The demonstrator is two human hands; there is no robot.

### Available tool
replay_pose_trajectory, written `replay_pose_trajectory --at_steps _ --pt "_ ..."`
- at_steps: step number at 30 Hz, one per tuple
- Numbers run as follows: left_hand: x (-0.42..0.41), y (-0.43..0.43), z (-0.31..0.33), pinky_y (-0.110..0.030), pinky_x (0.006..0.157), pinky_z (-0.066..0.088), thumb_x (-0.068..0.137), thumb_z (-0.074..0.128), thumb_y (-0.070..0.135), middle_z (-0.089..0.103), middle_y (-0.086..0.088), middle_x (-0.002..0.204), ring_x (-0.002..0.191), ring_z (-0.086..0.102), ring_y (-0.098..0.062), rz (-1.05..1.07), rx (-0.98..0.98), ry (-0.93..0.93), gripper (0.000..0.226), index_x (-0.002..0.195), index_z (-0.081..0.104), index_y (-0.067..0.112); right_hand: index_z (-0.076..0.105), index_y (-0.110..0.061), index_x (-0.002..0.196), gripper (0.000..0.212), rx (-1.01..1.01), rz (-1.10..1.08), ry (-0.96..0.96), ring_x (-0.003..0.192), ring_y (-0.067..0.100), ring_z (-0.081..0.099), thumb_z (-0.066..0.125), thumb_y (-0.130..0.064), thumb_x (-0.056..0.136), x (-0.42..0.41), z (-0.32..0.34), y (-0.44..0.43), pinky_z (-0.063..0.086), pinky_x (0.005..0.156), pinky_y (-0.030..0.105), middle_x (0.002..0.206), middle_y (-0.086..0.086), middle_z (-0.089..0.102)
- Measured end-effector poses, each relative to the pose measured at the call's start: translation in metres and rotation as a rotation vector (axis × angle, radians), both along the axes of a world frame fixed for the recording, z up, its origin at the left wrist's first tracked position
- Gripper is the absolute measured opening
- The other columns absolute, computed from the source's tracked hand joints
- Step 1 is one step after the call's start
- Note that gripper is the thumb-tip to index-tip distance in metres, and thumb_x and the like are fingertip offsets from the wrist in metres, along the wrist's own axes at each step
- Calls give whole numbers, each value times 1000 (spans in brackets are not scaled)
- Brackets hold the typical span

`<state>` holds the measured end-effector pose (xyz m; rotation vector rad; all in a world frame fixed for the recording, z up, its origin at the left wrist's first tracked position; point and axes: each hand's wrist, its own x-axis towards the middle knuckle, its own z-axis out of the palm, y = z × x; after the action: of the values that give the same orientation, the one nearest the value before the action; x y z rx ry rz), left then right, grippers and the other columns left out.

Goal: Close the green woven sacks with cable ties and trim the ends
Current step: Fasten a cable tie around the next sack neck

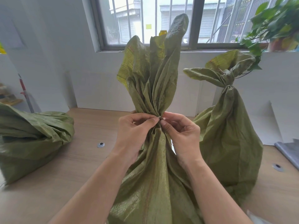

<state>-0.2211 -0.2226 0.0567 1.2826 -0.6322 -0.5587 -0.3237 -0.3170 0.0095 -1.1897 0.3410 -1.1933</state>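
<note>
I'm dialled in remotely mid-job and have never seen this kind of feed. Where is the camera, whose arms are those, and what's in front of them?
There is no machine here. The single picture comes from a wide-angle camera worn on a person's head, looking forward and down, so the two bare arms reaching in from below are the wearer's own.

The left hand and the right hand both pinch the gathered neck of the middle green sack, which stands on a light wooden table. A small pale bit shows between the fingertips; it may be a cable tie, but it is too small to be sure.

To the right stands a second sack, its neck already cinched by a tie. To the left a third sack slumps with its top loose. Behind are a barred window and a leafy plant.
</note>
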Motion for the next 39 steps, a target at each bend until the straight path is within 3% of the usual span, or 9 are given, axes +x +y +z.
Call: replay_pose_trajectory --at_steps 10,13,16,19,22,26,33,39 --pt "-7 5 3 -35 78 62 83 84 1 79 -14 83 79 78 -25 16 -5 -49 11 77 84 9 75 -9 97 17 125 52 -93 85 22 70 76 4 87 0 2 7 61 87 34 92 11 75" --pt "-8 5 5 -44 87 64 83 85 2 79 -16 89 84 78 -29 8 -17 -57 7 78 84 8 72 -9 98 16 198 93 -145 77 20 69 76 0 86 2 5 13 61 78 30 90 12 74" --pt "-5 6 7 -47 92 63 82 86 4 78 -17 97 91 78 -32 -24 -20 -75 6 79 85 10 73 -10 96 14 248 125 -169 79 24 70 77 -2 85 3 9 17 62 81 36 92 14 74" --pt "-1 7 8 -43 90 63 82 86 7 78 -16 98 91 78 -30 -43 -11 -100 8 78 85 14 74 -9 96 14 285 147 -175 83 29 70 77 -4 83 3 13 20 60 88 43 94 16 76" --pt "1 7 9 -41 89 63 82 87 8 74 -19 107 90 78 -28 -28 -7 -150 8 78 85 14 77 -10 91 13 307 139 -172 81 28 71 78 -4 81 4 15 23 62 85 38 91 15 77" --pt "-1 8 8 -31 87 62 81 88 7 68 -7 112 90 77 -15 15 4 -248 10 77 85 16 79 -9 92 14 315 101 -150 79 26 73 77 0 82 4 15 24 63 84 35 90 16 77" --pt "2 5 3 -28 88 61 80 89 12 66 -2 111 97 74 -8 58 0 -365 15 76 85 25 81 -11 93 17 326 78 -134 88 28 74 80 -5 76 6 14 26 57 99 47 95 16 78" --pt "1 4 -1 -22 87 58 80 90 16 67 -1 107 96 73 -8 94 -20 -384 15 77 84 29 79 -7 96 17 317 102 -149 83 24 76 78 -6 78 4 16 28 60 94 40 92 15 79"
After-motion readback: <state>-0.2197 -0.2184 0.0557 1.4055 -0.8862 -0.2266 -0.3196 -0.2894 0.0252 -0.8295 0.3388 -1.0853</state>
